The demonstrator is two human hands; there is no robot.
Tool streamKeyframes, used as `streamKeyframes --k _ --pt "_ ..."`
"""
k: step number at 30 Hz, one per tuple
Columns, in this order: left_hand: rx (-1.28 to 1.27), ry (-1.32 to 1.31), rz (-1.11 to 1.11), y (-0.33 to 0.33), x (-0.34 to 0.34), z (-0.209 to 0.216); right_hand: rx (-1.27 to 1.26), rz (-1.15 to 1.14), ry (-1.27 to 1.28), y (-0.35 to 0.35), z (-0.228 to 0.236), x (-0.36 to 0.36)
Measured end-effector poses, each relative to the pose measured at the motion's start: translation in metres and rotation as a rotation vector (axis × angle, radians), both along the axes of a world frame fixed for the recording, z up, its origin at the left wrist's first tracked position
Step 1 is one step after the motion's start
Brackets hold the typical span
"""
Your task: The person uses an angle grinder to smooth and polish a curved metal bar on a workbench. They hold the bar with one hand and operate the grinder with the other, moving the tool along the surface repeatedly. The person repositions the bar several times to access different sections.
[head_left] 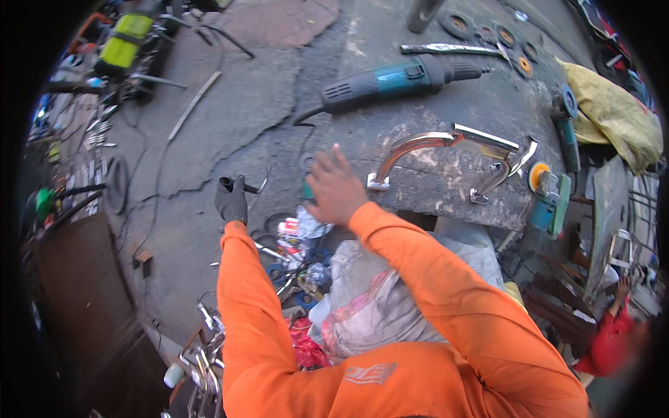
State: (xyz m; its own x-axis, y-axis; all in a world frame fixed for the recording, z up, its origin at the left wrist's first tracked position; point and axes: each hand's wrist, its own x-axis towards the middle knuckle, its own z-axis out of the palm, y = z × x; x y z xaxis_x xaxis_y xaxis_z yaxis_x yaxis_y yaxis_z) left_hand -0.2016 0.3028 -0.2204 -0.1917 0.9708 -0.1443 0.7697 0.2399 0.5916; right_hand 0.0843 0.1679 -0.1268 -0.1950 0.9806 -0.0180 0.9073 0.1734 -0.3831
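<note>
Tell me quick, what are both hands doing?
Left hand: gloved, closed around a thin metal hook.
Right hand: bare, open, holding nothing.

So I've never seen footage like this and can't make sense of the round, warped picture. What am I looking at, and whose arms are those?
It is one view from a wide fisheye camera worn on a person's head, looking down; that bends straight edges. The orange sleeves are the wearer's own arms. The gloved left hand grips a small curved metal piece. The bare right hand is open, fingers spread, holding nothing, near a bent chrome bracket on the worn workbench. A teal power tool and grinding discs lie there too.
</note>
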Motion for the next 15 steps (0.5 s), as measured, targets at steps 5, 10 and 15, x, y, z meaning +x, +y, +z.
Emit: streamKeyframes --k 5,10,15 --pt "0.298 -0.770 0.083 -0.059 0.014 0.175 -0.018 0.043 0.009 0.001 0.010 0.004" --pt "0.395 -0.838 -0.068 -0.116 0.060 0.286 -0.037 0.061 0.383 -0.024 0.035 0.019" --pt "0.547 -0.799 -0.382 -0.179 0.085 0.340 0.120 -0.192 0.686 -0.188 0.067 0.073"
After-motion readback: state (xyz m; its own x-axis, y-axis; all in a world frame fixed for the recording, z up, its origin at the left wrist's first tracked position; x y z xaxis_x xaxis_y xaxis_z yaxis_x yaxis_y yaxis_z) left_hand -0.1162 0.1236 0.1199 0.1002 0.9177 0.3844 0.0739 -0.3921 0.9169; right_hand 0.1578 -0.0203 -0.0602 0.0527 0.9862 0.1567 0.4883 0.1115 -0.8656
